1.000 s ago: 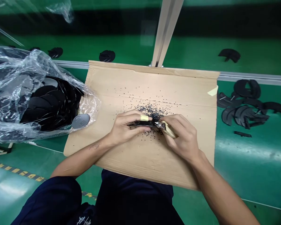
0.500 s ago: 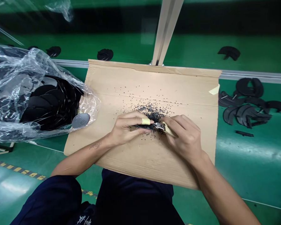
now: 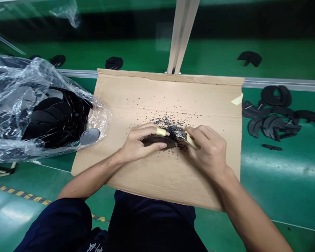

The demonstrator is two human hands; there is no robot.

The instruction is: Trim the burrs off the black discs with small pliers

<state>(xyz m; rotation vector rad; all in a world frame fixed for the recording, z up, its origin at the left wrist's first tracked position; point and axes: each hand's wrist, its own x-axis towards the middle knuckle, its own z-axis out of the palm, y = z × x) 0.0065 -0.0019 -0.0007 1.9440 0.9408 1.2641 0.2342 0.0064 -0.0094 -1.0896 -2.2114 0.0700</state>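
Observation:
My left hand (image 3: pixel 140 142) is closed round a flat black plastic piece (image 3: pixel 159 140), held just above a sheet of brown cardboard (image 3: pixel 162 175). A strip of yellow tape wraps its forefinger. My right hand (image 3: pixel 208 148) grips a small cutting tool (image 3: pixel 185 137) with a pale handle and a metal tip. The tip meets the right end of the black piece. Black shavings (image 3: pixel 170 123) lie scattered on the cardboard just beyond both hands.
A clear plastic bag (image 3: pixel 42 105) of black disc-shaped parts lies at the left, with a grey round part (image 3: pixel 90 136) at its mouth. Several black curved pieces (image 3: pixel 274 120) are heaped on the green surface at the right. A metal rail (image 3: pixel 283 84) and upright post (image 3: pixel 181 35) run behind.
The black piece has turned in my left hand and shows more of its flat face. Both hands have risen slightly on the cardboard. The tool stays at the piece's edge.

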